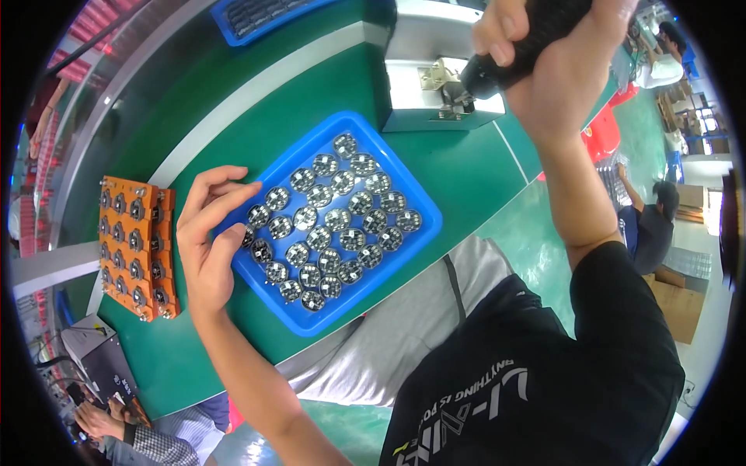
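My right hand (556,81) is wrapped round a black electric screwdriver (536,43). The tool's nose points down at the metal mechanism on a white box-shaped machine (410,87), which looks like a screw feeder. My left hand (214,241) is at the left side of a blue plastic tray (423,194), with thumb and forefinger apart. Its thumb tip is close to a round circuit board (247,236) at the tray's edge; whether they touch I cannot tell. Several more round boards (338,220), silvery and black, lie spread over the tray's bottom.
Two orange fixture plates (124,247) with dark round parts in them lie left of my left hand on the green table (183,365). Another blue tray (268,17) with black parts stands at the far side. A dark box (97,353) is at lower left. Other people work nearby.
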Demonstrator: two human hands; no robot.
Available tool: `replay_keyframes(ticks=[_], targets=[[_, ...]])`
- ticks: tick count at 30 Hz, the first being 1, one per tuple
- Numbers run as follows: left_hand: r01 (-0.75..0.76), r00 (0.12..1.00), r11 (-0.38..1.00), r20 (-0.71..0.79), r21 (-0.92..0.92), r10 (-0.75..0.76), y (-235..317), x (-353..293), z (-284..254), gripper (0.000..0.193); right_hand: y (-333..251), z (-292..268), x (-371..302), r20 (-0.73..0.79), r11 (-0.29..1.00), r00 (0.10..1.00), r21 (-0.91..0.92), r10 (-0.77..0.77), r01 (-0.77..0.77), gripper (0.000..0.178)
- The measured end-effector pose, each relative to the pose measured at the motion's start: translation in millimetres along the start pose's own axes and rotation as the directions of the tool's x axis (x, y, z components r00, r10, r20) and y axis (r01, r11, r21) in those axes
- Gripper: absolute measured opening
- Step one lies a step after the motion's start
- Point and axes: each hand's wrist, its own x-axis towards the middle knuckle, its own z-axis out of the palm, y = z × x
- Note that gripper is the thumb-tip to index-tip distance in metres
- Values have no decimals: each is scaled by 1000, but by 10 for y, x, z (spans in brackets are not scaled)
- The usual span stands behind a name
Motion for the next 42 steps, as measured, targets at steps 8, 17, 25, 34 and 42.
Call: replay_keyframes(ticks=[8,17,25,34,42], targets=[[-39,998,997,46,-72,42,-104,44,-50,30,252,189,-203,293,962,942,260,-166,88,66],[-39,999,994,20,99,37,-143,-57,16,36,729,929,-898,552,837,826,500,-111,-221,51],[-71,997,986,17,148,70,-207,-77,22,31,788,1028,-852,580,840,797,507,-167,-193,63],[-60,998,990,17,125,59,-198,-64,35,31,699,939,-846,677,896,726,389,-120,-214,34],[-14,999,980,38,200,7,-162,-82,58,29,684,1016,-906,681,867,729,404,-71,-293,23]])
